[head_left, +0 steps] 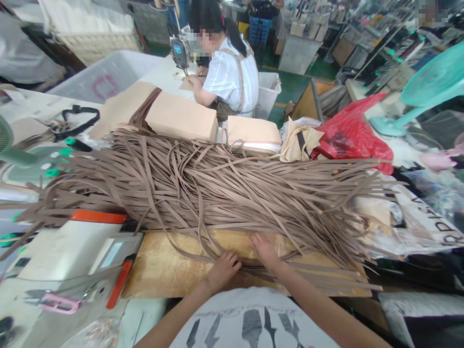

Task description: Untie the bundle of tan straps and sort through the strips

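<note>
Left hand (222, 270): curled over loose brown strips (217, 188) at near edge of pile; fingertips hidden, pinch not discernible. Right hand (266, 251): flat, fingers spread, pressed on same strips, nothing clasped. Beneath: wooden board (159, 270), mostly covered. Strip ends cut off at left. Far behind pile: tan panels (181, 118), partly hidden. Right: red bag (348, 135). Near left: white machine (68, 251), details blurred.

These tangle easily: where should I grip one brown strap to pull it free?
Probably a loose strap end on the wooden board, right of the right hand: pinch it across its width from above, coming from the near side. There the straps lie flat and few; in the pile they cross.
</note>
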Demonstrator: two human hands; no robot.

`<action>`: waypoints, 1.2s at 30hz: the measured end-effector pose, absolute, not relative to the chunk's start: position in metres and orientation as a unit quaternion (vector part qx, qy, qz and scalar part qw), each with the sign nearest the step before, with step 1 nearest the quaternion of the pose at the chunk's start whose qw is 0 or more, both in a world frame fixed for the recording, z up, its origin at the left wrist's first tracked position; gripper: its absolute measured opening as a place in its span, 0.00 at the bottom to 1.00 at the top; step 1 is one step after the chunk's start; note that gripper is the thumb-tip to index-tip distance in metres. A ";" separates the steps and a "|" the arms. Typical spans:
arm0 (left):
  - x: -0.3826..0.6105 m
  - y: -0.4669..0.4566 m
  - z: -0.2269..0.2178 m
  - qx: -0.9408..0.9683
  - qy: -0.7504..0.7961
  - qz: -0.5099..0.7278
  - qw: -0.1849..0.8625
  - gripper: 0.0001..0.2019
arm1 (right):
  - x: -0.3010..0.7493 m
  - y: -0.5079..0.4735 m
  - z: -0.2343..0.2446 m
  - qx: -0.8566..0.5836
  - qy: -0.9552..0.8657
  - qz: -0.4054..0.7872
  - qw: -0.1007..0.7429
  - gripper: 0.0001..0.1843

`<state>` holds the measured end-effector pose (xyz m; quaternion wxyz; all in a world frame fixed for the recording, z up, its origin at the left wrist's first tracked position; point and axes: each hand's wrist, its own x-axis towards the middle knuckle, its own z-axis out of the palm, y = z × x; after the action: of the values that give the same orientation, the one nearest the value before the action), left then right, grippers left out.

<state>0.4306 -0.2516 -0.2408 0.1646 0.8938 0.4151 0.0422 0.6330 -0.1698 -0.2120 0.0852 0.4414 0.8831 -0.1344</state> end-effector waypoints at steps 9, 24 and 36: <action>0.435 -0.259 -0.245 0.874 0.461 0.022 0.155 0.11 | 0.630 -0.126 -0.206 0.461 0.882 -0.070 0.071 0.08; 0.428 -0.262 -0.250 0.899 0.424 0.057 0.094 0.10 | 0.634 -0.176 -0.218 0.428 0.894 -0.099 0.088 0.08; 0.427 -0.262 -0.246 0.895 0.415 0.040 0.157 0.10 | 0.630 -0.158 -0.220 0.489 0.864 -0.104 0.067 0.12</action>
<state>0.4271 -0.2617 -0.2460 0.1570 0.8955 0.4146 0.0399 0.6304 -0.1584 -0.2199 0.0670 0.4886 0.8637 -0.1039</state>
